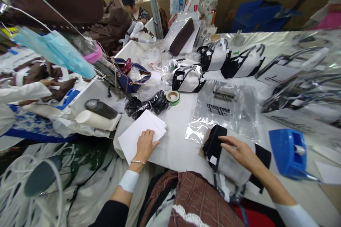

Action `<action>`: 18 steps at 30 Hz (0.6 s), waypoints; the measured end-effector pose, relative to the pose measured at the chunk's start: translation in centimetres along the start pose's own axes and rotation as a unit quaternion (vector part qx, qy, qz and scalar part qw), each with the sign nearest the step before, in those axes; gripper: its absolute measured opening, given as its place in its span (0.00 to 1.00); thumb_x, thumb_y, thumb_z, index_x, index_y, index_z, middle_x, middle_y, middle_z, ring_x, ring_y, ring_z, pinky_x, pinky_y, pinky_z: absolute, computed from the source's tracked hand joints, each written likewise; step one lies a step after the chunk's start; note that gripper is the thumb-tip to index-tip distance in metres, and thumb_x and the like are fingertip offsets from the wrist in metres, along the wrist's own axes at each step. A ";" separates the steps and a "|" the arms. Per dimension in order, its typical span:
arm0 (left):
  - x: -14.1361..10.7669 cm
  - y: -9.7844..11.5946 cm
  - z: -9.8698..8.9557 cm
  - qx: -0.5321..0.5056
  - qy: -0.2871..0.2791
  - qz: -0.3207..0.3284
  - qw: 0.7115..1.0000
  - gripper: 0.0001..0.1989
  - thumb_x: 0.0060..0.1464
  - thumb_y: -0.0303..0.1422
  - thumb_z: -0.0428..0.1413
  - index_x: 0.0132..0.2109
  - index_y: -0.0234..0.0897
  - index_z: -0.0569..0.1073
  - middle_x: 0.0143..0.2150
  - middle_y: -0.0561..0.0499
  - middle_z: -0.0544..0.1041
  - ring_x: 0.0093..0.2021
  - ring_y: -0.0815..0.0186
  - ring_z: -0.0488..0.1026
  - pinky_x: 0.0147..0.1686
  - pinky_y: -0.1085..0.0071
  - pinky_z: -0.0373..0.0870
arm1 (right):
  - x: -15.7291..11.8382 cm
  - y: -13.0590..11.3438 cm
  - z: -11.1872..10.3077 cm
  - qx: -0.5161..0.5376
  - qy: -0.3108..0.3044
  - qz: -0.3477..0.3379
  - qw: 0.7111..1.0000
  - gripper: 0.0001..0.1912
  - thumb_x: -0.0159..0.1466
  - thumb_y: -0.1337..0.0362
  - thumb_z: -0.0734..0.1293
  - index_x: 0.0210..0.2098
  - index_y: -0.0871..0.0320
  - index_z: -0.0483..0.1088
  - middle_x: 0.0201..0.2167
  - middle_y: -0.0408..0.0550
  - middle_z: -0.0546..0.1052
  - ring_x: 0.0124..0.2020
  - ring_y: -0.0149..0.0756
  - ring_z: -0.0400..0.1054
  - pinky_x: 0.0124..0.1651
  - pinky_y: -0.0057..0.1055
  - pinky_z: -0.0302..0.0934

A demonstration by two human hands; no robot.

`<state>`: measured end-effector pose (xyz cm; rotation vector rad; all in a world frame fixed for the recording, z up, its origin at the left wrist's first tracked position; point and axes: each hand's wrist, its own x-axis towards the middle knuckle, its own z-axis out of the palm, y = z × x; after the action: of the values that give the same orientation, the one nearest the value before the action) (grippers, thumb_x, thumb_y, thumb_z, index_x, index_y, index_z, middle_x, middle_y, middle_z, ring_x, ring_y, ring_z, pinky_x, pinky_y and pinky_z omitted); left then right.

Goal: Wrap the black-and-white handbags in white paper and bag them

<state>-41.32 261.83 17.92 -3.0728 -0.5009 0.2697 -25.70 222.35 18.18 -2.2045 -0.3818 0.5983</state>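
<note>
My left hand (145, 146) rests on a stack of white paper sheets (132, 136) at the table's near left edge. Its fingers lie on top, with the thumb apart. A black and white handbag (229, 166) lies on its side in front of me, its handles towards my body. Over it reaches my right hand (240, 151), fingers stretched out and touching or just above the bag's black end panel. Beyond the bag, a clear plastic bag (239, 111) with black lettering lies flat.
A green-edged tape roll (173, 97) sits beside crumpled black plastic (147, 104). At right stands a blue tape dispenser (287, 152). Finished-looking handbags (189, 78) line the back, with wrapped ones (301, 95) at right. A dark bottle (101, 109) lies left. Another person (140, 14) is behind.
</note>
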 end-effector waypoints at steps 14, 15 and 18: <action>1.6 -4.1 -0.3 -0.273 -0.060 -0.006 0.960 0.12 0.54 0.37 0.59 0.45 0.40 0.76 0.47 0.49 0.77 0.48 0.58 0.73 0.52 0.64 0.67 | -1.5 -2.5 0.6 0.049 -0.017 -0.013 0.999 0.24 0.58 0.48 0.67 0.48 0.53 0.77 0.50 0.52 0.80 0.52 0.51 0.72 0.61 0.49 0.63; 1.8 -4.1 -0.2 -0.275 -0.060 -0.005 0.960 0.12 0.53 0.37 0.60 0.44 0.40 0.76 0.46 0.49 0.77 0.48 0.58 0.73 0.52 0.64 0.67 | -1.6 -2.6 0.6 0.060 -0.022 -0.008 0.998 0.24 0.58 0.48 0.67 0.49 0.53 0.77 0.50 0.52 0.80 0.51 0.50 0.73 0.61 0.48 0.64; 1.7 -3.7 0.3 -0.229 -0.031 0.007 0.973 0.13 0.50 0.38 0.62 0.43 0.40 0.76 0.45 0.48 0.75 0.48 0.55 0.71 0.51 0.62 0.67 | -1.8 -2.2 0.7 0.086 -0.028 0.006 0.996 0.24 0.57 0.49 0.68 0.49 0.54 0.77 0.49 0.52 0.80 0.50 0.50 0.74 0.60 0.48 0.64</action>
<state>-40.92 265.93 17.51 -3.5258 -0.6221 0.2876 -27.78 223.39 20.00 -2.0308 -0.3327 0.6754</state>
